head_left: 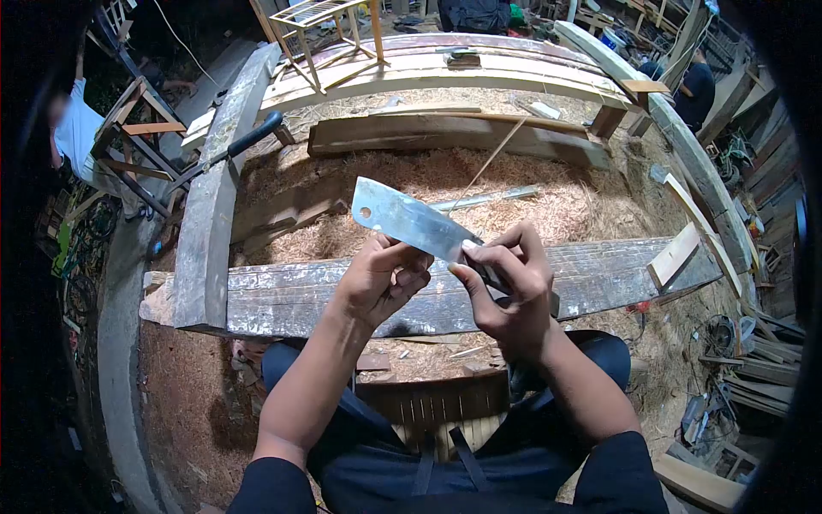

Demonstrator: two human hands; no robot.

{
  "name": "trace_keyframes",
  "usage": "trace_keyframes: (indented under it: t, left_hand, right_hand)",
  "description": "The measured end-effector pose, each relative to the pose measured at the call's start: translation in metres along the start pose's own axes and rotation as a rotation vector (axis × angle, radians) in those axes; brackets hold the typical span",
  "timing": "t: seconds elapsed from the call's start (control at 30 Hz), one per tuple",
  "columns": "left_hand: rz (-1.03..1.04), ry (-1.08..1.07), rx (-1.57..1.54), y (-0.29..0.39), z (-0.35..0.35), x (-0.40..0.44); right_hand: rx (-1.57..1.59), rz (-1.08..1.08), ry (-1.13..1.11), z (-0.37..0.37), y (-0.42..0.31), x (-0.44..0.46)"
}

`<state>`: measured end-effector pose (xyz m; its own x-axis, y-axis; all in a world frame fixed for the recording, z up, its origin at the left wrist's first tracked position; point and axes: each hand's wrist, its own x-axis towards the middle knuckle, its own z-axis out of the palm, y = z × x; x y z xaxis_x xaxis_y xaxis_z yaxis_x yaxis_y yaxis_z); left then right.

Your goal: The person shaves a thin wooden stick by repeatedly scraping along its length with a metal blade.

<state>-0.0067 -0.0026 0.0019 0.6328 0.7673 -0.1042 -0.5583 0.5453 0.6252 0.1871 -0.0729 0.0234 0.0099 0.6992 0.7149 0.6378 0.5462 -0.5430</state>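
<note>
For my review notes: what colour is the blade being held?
The blade is shiny silver-grey; it shows best in the head view.

Worn on the head, facing forward and down.

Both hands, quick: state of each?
Left hand: fingers curled at the silver metal cleaver's lower edge; grip cannot be told.
Right hand: closed, holding its dark handle.

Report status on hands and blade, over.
Right hand gripping cleaver at handle end. Left hand at blade's lower edge, firm grip unclear. Worn beam below; nothing seen blocking the blade.
</note>
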Motion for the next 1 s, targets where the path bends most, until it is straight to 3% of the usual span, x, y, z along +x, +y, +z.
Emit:
trace_keyframes:
  t: [0.17,0.27,0.33,0.57,0.63,0.77,0.87,1.0]
  left_hand:
    - [-0.022,0.029,0.0,-0.003,-0.005,0.004]
    - [0.009,-0.128,-0.037,-0.001,-0.007,0.003]
    - [-0.044,0.049,0.003,0.001,0.004,0.002]
    - [-0.043,0.13,0.032,0.0,0.001,0.001]
    - [-0.048,0.122,0.02,0.001,0.006,0.003]
    - [-0.068,0.144,0.014,0.006,0.016,-0.003]
    - [-0.021,-0.023,0.131,-0.001,-0.006,-0.002]
    - [-0.073,0.066,-0.025,0.002,0.012,-0.001]
  right_hand:
    - [-0.027,-0.011,0.001,0.003,0.007,-0.001]
    - [0.022,0.004,0.044,0.004,0.005,-0.001]
    - [-0.002,0.007,0.021,0.006,0.006,-0.005]
    - [-0.017,-0.01,0.05,0.006,0.007,-0.005]
    - [-0.003,-0.046,-0.019,0.004,0.004,-0.005]
    - [-0.099,0.009,0.059,-0.002,0.009,0.004]
    - [0.003,-0.075,0.0,0.002,0.002,-0.005]
    - [-0.092,-0.033,0.064,-0.002,0.006,0.005]
